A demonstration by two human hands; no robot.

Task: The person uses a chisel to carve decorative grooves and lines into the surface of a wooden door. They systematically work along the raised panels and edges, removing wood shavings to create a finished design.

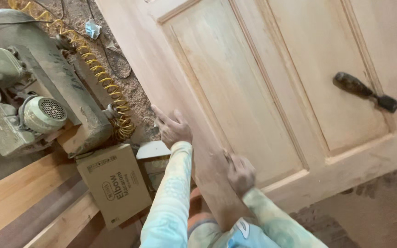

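A pale, unfinished wooden panel door [263, 87] lies flat and fills most of the view. My left hand [172, 126] rests at the door's left edge with fingers spread, holding nothing. My right hand [239, 171] is closed and pressed on the door's frame near the lower corner; it is blurred, and whether it grips something small I cannot tell. A dark-handled tool [365, 91] lies on the right panel, away from both hands. Both sleeves are light green and patterned.
A green motor-driven machine [28, 105] stands at the left, with a coiled yellow air hose [102, 78] beside it. A cardboard box [115, 181] sits below it next to wooden planks [19, 197]. Sawdust covers the floor.
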